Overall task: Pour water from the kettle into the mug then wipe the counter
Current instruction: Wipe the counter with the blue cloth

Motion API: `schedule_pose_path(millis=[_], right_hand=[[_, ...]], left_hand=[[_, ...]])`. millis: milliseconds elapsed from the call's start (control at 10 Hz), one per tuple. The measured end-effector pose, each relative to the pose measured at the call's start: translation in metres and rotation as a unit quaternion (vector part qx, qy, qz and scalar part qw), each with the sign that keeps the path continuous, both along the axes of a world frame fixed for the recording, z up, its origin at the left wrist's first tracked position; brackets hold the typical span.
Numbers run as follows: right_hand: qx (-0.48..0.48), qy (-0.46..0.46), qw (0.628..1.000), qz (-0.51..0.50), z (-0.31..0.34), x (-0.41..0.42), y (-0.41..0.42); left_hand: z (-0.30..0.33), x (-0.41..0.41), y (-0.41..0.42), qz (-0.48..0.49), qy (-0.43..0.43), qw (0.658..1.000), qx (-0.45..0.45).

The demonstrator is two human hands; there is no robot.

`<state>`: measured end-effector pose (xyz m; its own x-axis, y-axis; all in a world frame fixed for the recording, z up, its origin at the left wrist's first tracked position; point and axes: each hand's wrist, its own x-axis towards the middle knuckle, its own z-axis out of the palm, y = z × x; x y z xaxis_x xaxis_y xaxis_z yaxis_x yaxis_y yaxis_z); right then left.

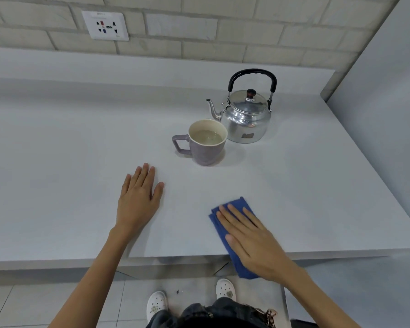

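Right hand (251,242): fingers flat, pressing cloth (233,235) at counter (57,162) front edge. Left hand (139,197): flat, released, bracing. Mug (207,144), filled, touches kettle (246,117) toward back right. Advice: sweep with even pressure, steering clear of mug.

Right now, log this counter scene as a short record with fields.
kettle: metal kettle upright at the back right of the counter, lid on, spout toward the mug
mug: purple mug in front of the spout, holding liquid, handle pointing left
cloth: blue cloth at the counter's front edge, partly hanging over it
left hand: left hand flat on the bare counter, holding nothing
right hand: right hand pressed flat on the cloth
stage: pouring looks done, wiping underway
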<state>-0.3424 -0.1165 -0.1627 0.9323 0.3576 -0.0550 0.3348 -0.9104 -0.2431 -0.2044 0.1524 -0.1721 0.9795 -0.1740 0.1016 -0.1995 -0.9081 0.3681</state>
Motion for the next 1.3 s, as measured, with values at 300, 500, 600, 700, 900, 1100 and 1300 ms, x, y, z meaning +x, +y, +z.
schedule_pose_path(millis=[300, 500, 600, 700, 900, 1100, 1300], right_hand=[[-0.030, -0.019, 0.995, -0.088, 0.000, 0.022, -0.033], [-0.018, -0.061, 0.989, -0.133, -0.009, 0.067, 0.027], [0.006, -0.066, 0.989, -0.131, -0.010, 0.080, 0.067], [0.031, -0.080, 0.989, -0.120, -0.007, 0.090, 0.113], [0.008, -0.052, 0.994, -0.091, -0.002, 0.115, 0.198], [0.087, 0.036, 0.990, -0.100, 0.015, 0.145, 0.241], [0.076, 0.025, 0.994, -0.067, 0.054, 0.174, 0.213]], left_hand=[[0.000, 0.000, 0.000, 0.000, -0.002, 1.000, 0.000], [0.000, -0.001, 0.000, 0.001, -0.007, 1.000, -0.009], [0.000, -0.001, 0.000, 0.000, -0.001, 1.000, -0.022], [0.006, -0.003, 0.002, 0.000, 0.013, 0.997, -0.078], [0.030, -0.032, 0.020, 0.054, 0.045, 0.965, -0.252], [0.039, -0.062, 0.048, 0.163, 0.036, 0.961, -0.219], [0.044, -0.082, 0.026, 0.108, -0.012, 0.986, -0.128]])
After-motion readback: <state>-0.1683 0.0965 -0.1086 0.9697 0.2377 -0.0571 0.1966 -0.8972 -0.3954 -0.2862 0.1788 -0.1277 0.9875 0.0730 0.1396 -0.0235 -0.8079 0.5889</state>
